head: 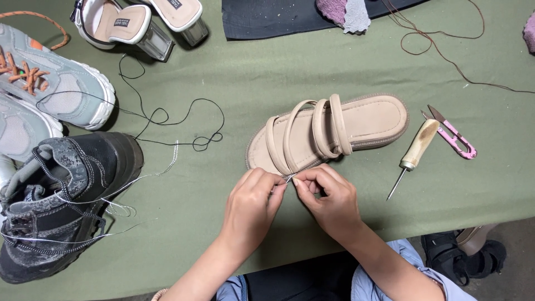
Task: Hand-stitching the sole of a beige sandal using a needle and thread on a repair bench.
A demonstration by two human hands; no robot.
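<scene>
A beige strappy sandal (368,120) lies on its sole on the green cloth, toe toward the left. Just in front of its near edge my left hand (253,206) and my right hand (329,200) meet, fingertips pinched together on a thin needle and pale thread (288,178). A fine white thread (150,174) trails off to the left from my fingers. Which hand holds the needle itself I cannot tell.
A wooden-handled awl (415,153) and pink thread snips (457,139) lie right of the sandal. A worn black boot (61,200) and grey sneakers (56,83) sit at the left, clear-heeled mules (139,25) at the back, loose black thread (167,120) between, brown cord (440,50) back right.
</scene>
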